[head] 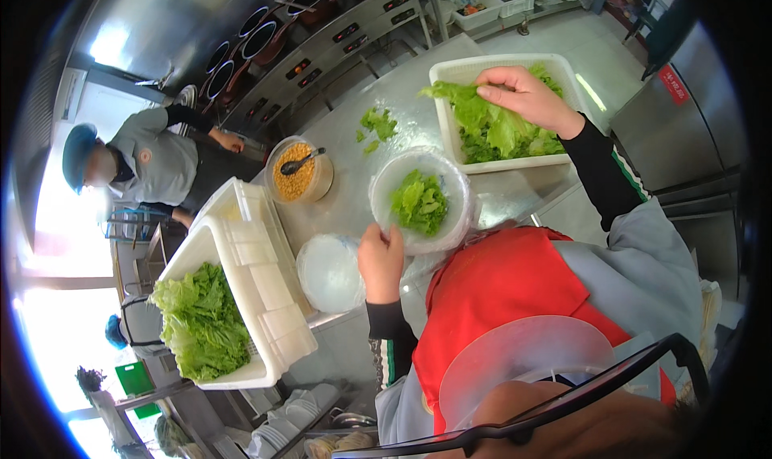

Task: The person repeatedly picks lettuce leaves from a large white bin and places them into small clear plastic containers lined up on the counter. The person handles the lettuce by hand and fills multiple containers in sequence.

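My left hand (381,265) pinches the near-left rim of a white bowl (383,203) wrapped in clear plastic film. Torn green lettuce (420,203) lies in the bottom of that bowl. Over a white plastic basket (443,73), my right hand (528,97) holds a lettuce leaf (461,97) between thumb and fingers. More lettuce fills the basket underneath, partly hidden by the hand and the leaf. To the left of my left hand are film-covered bowls or plates (330,272), whose number I cannot tell.
A tub of yellow granular food (295,178) with a black spoon (301,162) stands on the steel table (347,148), near loose lettuce scraps (378,124). White crates (265,314) at left hold lettuce (202,326). A co-worker (157,151) stands beyond, beside pans on a cooking range (338,37).
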Demonstrator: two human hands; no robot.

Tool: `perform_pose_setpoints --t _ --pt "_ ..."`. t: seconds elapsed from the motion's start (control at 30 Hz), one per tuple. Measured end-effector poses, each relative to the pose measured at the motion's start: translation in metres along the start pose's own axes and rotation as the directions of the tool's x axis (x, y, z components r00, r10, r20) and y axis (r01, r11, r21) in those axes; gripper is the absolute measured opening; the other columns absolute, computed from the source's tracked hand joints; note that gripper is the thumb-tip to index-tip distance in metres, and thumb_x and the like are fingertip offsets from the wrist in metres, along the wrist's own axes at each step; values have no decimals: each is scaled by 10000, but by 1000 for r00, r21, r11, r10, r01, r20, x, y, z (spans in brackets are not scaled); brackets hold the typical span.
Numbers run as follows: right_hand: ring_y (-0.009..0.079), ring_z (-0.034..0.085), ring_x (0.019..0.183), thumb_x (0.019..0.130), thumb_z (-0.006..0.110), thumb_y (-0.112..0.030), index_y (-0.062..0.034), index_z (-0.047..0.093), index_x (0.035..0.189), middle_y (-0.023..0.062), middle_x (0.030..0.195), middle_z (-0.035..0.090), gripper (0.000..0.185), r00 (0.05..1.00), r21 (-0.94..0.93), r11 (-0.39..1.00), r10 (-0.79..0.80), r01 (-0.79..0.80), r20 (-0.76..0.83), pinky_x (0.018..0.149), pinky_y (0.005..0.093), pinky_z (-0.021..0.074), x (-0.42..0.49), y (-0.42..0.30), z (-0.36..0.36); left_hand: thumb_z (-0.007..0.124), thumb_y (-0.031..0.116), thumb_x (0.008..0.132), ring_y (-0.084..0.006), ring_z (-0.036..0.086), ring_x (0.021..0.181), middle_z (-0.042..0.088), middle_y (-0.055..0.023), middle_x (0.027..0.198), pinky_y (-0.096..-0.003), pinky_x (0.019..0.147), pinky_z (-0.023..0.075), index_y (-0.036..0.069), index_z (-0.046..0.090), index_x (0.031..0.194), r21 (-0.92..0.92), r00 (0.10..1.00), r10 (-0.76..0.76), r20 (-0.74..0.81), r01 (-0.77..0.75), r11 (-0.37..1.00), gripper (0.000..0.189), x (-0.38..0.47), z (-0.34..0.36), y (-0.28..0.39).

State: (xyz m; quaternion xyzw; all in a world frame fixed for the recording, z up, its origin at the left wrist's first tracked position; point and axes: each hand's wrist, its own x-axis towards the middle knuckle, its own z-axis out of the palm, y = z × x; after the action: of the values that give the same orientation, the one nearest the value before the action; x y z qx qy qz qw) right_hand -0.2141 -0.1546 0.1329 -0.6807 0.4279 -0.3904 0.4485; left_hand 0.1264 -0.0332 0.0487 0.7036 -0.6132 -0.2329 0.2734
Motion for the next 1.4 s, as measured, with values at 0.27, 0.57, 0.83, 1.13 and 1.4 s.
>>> perform_pose_setpoints --t 0.27,0.57,0.83,1.13,1.4 --pt "352 649 769 765 740 -501 -25 668 894 182 775 647 498 913 -685 683 68 252 403 671 431 480 14 -21 96 660 337 867 -386 578 666 590 -178 697 -456 606 452 -3 559 766 150 997 -59 52 50 987 369 2 -10 9" --pt "328 613 727 803 740 -333 -19 624 852 183 772 623 338 994 -538 837 102 -104 -33 658 408 466 36 20 26 699 239 816 -360 626 916 634 -149 996 -455 746 503 98 656 1016 250 957 283 68 -290 924 249 19 12 43" --pt "387 563 1080 702 812 -265 -69 590 1181 250 1160 545 563 974 -765 631 226 -132 19 788 461 494 0 157 -15 689 190 803 -365 626 954 650 -166 993 -454 790 513 106 664 1074 355 856 206 474 -400 845 285 33 50 48" --pt "329 599 821 750 621 -35 -42 585 770 146 806 580 42 999 -665 746 -7 -23 -42 702 432 460 -15 203 -8 648 160 873 -307 684 837 700 -149 920 -378 733 531 47 702 1006 166 899 -25 -438 109 980 182 4 -80 -36" --pt "182 564 695 829 657 -48 -43 553 930 51 888 564 145 960 -281 923 226 -265 -164 574 337 486 -6 160 -36 764 295 764 -392 659 841 687 -210 877 -465 736 516 -5 680 873 422 794 -439 -420 599 681 331 -42 -93 -153"
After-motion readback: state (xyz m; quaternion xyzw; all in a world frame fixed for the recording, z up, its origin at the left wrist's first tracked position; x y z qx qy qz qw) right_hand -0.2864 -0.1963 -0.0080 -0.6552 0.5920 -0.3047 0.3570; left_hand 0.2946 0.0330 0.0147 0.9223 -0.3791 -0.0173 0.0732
